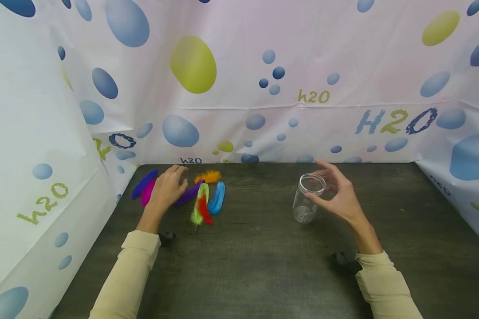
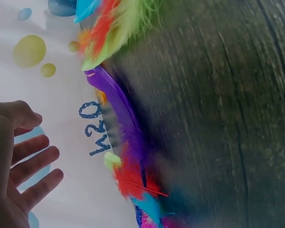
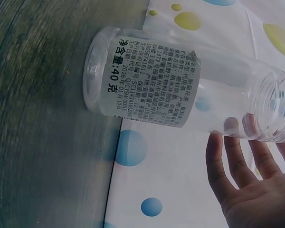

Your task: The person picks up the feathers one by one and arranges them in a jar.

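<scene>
A clear, lidless jar with a white printed label stands upright on the dark table. My right hand curves round its neck, thumb on the near side and fingers behind. Over the feathers at the left hovers my left hand, its fingers loosely bent with nothing between them. Beneath and left of it lie a dark blue feather and a magenta feather, partly hidden. To its right are purple, orange, lime green, red and light blue feathers.
A white sheet with blue and green spots and "H2O" lettering rises behind the table and along both sides. Dark wrist straps show below both hands, next to the rolled cream sleeves.
</scene>
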Motion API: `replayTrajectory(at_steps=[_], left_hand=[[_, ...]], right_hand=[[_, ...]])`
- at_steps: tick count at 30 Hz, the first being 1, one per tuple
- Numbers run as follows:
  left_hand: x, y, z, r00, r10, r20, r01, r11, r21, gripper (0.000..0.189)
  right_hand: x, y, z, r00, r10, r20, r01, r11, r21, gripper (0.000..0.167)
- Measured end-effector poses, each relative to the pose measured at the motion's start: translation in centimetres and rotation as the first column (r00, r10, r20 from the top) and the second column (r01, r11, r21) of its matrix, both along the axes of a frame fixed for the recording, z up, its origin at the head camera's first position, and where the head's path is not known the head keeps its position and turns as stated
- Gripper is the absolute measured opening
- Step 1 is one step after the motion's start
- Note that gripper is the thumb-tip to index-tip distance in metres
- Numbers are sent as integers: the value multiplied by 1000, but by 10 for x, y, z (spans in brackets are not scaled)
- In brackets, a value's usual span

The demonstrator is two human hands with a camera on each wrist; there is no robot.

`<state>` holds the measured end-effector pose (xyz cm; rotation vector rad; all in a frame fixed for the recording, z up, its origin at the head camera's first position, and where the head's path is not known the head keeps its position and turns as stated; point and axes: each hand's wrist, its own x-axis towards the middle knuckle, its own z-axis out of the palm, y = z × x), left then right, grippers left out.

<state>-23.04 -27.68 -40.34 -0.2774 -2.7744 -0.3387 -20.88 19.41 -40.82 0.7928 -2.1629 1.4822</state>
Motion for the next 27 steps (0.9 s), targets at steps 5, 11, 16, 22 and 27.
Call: replayTrajectory(at_steps=[5,11,16,22,27], left_hand=[[-3,-1,-1,1000,6,7,-6,1000,-5,33],[-5,-6,-1,999,20,27,-20,1000,-16,33],[-8,-12,-1,999,32,41,-32,999,-14,33],[-11,-18,-2,997,46,67,-46,999,-3,36],[-13,-21,-1,996,45,76,-46,999,0,38]], right_hand=[[1,-1,-1,1000,11,3,-12,1000,3,90],[2,-5,-1,999,48,-3,-48,999,7,91],[2,-9,-2,998,70,-5,-70,998,0,91],[1,-12,-2,996,87,-8,-87,996,9,89],[1,-14,-1,996,90,-12,-90,996,22,89]])
